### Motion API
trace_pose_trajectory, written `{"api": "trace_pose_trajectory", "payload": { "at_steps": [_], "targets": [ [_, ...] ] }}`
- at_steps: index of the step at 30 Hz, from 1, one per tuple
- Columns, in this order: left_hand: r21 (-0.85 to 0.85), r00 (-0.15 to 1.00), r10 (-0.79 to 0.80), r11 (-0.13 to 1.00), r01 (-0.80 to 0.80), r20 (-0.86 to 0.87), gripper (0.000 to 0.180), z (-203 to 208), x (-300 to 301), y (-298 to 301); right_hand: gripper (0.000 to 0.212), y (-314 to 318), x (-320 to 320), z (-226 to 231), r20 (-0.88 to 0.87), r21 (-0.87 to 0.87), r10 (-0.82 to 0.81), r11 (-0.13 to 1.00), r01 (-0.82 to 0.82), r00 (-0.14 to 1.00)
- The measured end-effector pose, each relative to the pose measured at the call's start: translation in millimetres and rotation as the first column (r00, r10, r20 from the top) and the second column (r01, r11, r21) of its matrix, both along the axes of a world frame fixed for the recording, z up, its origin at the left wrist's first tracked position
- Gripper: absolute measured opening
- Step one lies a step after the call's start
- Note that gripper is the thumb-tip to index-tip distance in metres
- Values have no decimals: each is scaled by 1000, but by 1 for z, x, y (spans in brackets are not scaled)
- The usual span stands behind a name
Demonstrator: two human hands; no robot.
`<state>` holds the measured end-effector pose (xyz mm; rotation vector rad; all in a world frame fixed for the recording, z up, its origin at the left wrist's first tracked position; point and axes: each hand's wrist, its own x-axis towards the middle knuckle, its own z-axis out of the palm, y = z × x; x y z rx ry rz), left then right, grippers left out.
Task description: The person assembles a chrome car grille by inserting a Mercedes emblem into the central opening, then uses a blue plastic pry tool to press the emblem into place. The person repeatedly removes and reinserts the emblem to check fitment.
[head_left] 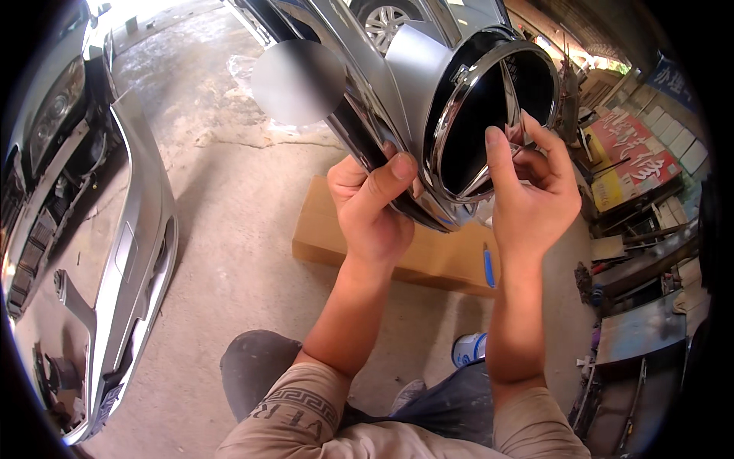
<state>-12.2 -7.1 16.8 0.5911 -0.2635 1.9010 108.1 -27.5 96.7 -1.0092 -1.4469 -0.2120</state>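
Note:
I hold a car grille piece with glossy chrome and black bars and a silver panel (417,65) up in front of me. My left hand (375,206) is closed around its lower chrome bar, thumb on top. At its right end sits a big round chrome emblem (442,141), a ring with a star inside and a dark centre. My right hand (539,187) is curled at the emblem's right side. Its thumb and fingers pinch one arm of the star, and part of that grip is hidden behind the fingers.
A long cardboard box (317,229) lies on the concrete floor, with a blue cutter (489,264) on it. Left stands a silver bumper (138,229) beside a car (53,115). A blue-and-white can (468,349) is near my feet. Boards, signs (634,157) and scrap line the right.

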Motion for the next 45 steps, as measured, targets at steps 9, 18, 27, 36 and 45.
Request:
{"api": "trace_pose_trajectory", "payload": {
  "at_steps": [9,18,27,36,45],
  "targets": [
    [-44,989,11,999,-5,145,38,1,-5,-2,35,-1,12,3,373,101,11,994,-52,928],
    [-80,965,-200,973,216,171,59,-8,9,1,51,-17,36,17,503,-60,146,989,-135,852],
    [245,865,-474,869,430,165,60,-10,15,6,69,-32,126,74,508,36,-171,983,178,844],
    [160,865,-499,859,486,51,54,-22,32,11,73,-18,121,56,464,-295,134,956,10,875],
    [-185,960,-259,943,276,110,58,-15,70,-12,63,-12,175,75,263,-414,336,886,-209,904]
  ]
}}
